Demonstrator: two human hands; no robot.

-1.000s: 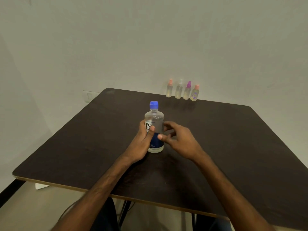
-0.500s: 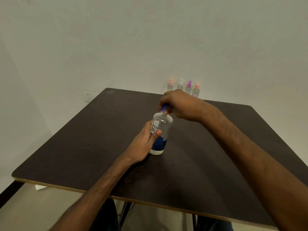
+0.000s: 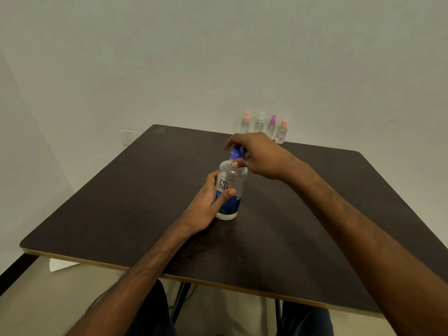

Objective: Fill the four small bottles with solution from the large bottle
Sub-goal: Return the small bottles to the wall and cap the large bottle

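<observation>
The large clear bottle (image 3: 234, 183) with a blue-and-white label stands upright in the middle of the dark table (image 3: 121, 202). My left hand (image 3: 206, 204) grips its body from the left, thumb across the label. My right hand (image 3: 254, 154) reaches over from the right and pinches the blue cap (image 3: 235, 152) on top. Several small spray bottles stand in a row at the table's far edge by the wall: a pink-topped one (image 3: 245, 123), a white-topped one (image 3: 260, 123), a purple-topped one (image 3: 271, 127) and an orange-topped one (image 3: 282, 132).
A white wall runs close behind the table, with a wall socket (image 3: 127, 137) at the left. A scrap of white paper (image 3: 60, 265) lies on the floor under the table's near-left edge. My legs show below the front edge.
My right hand rose from beside the bottle's body to the blue cap and now pinches it. The left hand kept its grip; the bottle has straightened a little.
</observation>
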